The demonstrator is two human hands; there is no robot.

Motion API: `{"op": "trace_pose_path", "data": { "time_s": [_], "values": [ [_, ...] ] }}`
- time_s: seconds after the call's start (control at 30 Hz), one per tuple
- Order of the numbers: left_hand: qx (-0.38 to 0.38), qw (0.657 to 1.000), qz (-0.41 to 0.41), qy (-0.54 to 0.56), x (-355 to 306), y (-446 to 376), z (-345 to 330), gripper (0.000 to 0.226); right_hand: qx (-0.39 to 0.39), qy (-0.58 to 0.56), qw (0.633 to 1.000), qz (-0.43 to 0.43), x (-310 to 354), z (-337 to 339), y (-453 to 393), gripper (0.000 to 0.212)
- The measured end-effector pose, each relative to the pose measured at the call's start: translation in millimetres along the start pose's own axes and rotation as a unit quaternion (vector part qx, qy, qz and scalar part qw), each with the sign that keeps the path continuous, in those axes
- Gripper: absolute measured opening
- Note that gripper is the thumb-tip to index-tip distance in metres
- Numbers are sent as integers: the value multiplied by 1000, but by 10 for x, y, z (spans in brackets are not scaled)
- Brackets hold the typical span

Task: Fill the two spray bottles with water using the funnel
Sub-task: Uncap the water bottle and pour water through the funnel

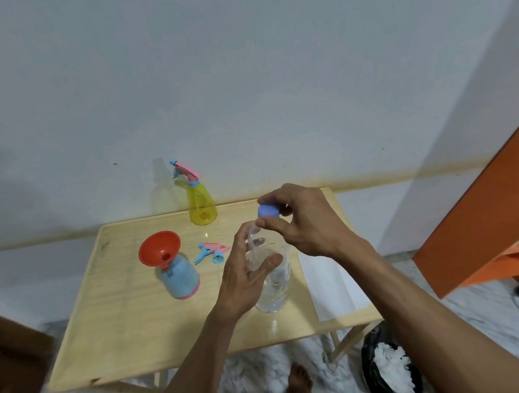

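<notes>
Holding the clear water bottle [272, 277] upright on the wooden table [112, 331] with the left hand [247, 276], the right hand [305, 220] is pinching its blue cap [268, 210]; the red funnel [159, 248] is sitting in the blue spray bottle [179, 278] nearby.

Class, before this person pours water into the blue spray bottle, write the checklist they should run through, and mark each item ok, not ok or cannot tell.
1. Cap off the water bottle: cannot tell; the right hand pinches the blue cap at the neck.
2. Water bottle steadied: ok; the left hand holds it.
3. Red funnel seated in the blue spray bottle: ok.
4. Blue bottle's spray head removed: ok; it lies on the table.
5. Yellow spray bottle ready for filling: not ok; its spray head is on.
</notes>
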State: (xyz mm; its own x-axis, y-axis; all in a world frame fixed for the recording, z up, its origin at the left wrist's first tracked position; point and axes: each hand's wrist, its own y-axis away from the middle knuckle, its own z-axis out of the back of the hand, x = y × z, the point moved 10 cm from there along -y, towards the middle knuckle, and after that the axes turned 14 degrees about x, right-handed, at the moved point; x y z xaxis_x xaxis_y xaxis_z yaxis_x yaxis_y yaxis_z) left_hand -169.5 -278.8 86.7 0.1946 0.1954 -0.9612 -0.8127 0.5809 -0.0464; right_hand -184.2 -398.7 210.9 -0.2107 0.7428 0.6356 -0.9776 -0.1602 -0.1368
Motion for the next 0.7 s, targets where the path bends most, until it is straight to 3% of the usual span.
{"op": "trace_pose_path", "data": {
  "time_s": [0.1,0.33,0.43,0.57,0.7],
  "values": [
    [-16,1000,4,10,29,6,20,67,63,6,998,6,6,-30,-36,42],
    [-32,999,7,12,16,18,64,77,-3,60,997,-37,85,39,-92,39],
    [-33,999,5,17,23,19,80,71,57,83,995,0,185,-21,-141,30],
    [-31,999,9,37,65,22,82,77,116,53,992,19,185,-3,-155,38],
    [-30,999,7,44,77,12,83,82,32,-36,998,30,200,259,-138,32]
  ]
}}
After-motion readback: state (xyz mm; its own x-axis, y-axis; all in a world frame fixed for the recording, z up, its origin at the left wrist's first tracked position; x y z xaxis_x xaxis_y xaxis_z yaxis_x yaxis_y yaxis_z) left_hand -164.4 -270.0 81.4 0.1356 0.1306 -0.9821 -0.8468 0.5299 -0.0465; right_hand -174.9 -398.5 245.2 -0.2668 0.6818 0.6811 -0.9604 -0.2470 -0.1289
